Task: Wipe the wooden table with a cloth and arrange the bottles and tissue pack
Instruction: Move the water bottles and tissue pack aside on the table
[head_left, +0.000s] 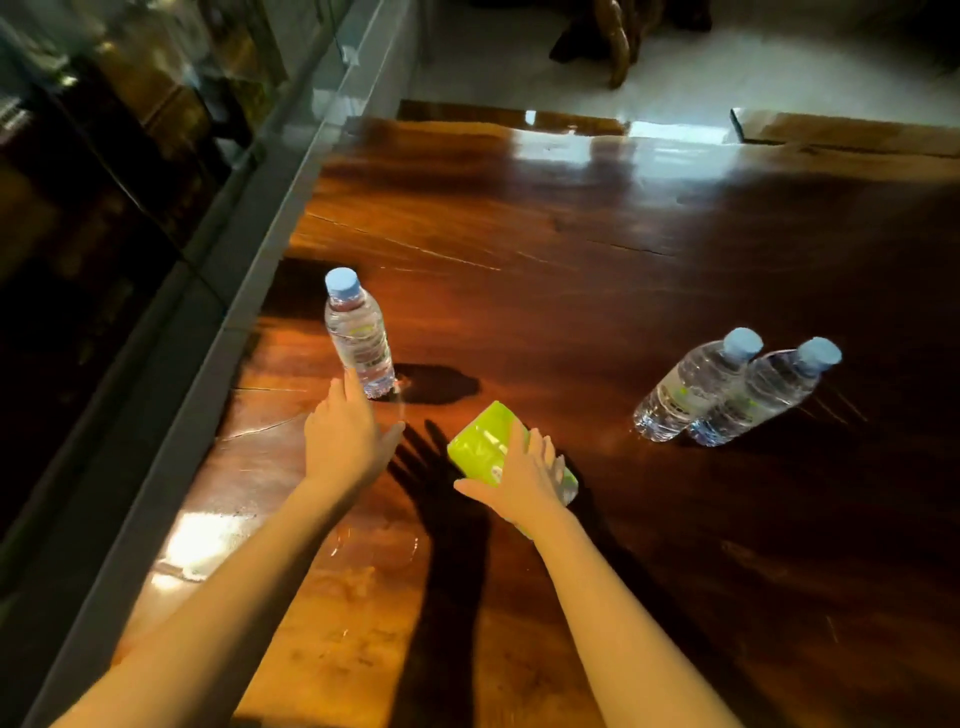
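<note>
A glossy dark wooden table (597, 249) fills the view. One clear water bottle with a blue cap (358, 338) stands near the table's left edge. My left hand (345, 439) is just in front of its base, fingers spread, a fingertip touching or nearly touching it. My right hand (524, 478) rests on a lime-green tissue pack (480, 441) and grips it from above, a little right of the left hand. Two more blue-capped bottles (727, 389) stand touching side by side at the right. No cloth is visible.
A grey ledge and glass panel (249, 270) run along the table's left edge. The table's far edge (571, 124) meets a pale tiled floor with dark carved furniture (613, 36) beyond. Bright glare lies on the near left of the tabletop.
</note>
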